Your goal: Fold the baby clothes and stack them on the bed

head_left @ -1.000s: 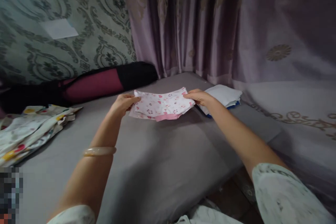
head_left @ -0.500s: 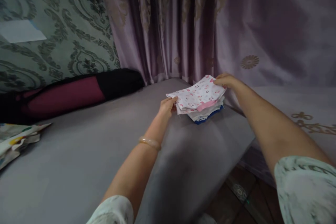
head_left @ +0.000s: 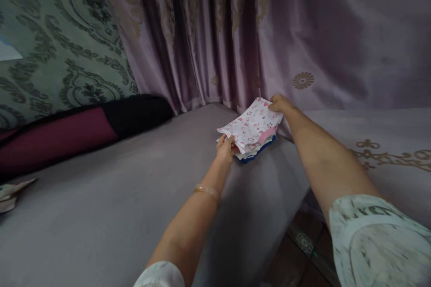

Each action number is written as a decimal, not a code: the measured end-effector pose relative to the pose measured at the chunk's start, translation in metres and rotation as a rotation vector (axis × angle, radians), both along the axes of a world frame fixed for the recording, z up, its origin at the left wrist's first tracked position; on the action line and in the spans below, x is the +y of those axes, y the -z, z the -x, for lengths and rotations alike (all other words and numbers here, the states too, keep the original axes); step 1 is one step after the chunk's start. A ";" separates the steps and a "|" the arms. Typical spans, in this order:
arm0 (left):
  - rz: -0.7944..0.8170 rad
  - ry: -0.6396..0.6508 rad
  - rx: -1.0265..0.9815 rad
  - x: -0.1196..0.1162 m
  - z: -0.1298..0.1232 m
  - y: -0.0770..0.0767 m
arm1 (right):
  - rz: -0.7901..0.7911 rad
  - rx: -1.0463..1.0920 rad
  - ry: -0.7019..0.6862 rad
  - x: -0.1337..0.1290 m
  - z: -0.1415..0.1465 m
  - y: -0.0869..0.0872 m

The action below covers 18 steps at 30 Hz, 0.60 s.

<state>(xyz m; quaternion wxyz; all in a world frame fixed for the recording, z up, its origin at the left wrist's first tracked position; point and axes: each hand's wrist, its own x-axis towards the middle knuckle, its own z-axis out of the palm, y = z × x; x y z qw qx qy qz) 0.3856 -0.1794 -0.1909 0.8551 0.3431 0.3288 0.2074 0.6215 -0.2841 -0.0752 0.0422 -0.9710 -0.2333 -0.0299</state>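
A folded white cloth (head_left: 253,122) with small pink and dark prints and a pink edge lies on top of a stack of folded cloths (head_left: 253,150). A blue layer (head_left: 257,156) shows at the bottom of this stack. My left hand (head_left: 226,148), closed, grips the near left corner of the printed cloth with thumb and fingers. Over at the far right corner, my right hand (head_left: 281,105) is closed on the same cloth. Part of the fingers of both hands is hidden by cloth. A pale bangle (head_left: 207,191) circles my left wrist.
The stack rests on a grey covered surface (head_left: 134,202), near its right edge. A long black and maroon bag (head_left: 84,128) lies along the patterned wall. Purple curtains (head_left: 303,31) hang behind. A crumpled printed cloth (head_left: 10,195) is at the far left; tiled floor (head_left: 303,246) shows below right.
The printed cloth now lies lower and closer over the stack. My left hand has shifted along its near left end, and the camera has turned slightly right.
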 end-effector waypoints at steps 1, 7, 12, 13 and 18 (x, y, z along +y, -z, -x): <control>-0.009 0.002 0.001 0.000 0.000 0.003 | 0.004 -0.010 -0.008 0.000 -0.001 0.002; -0.102 -0.003 0.013 0.002 0.002 0.017 | 0.020 -0.079 -0.015 -0.002 -0.002 0.021; -0.162 -0.005 0.051 0.001 0.007 0.025 | 0.017 -0.118 0.020 -0.006 0.005 0.040; -0.173 -0.004 0.052 0.000 0.008 0.027 | 0.016 -0.129 0.022 -0.007 0.007 0.044; -0.331 0.015 0.038 -0.004 0.011 0.030 | 0.028 -0.174 0.060 -0.012 0.016 0.064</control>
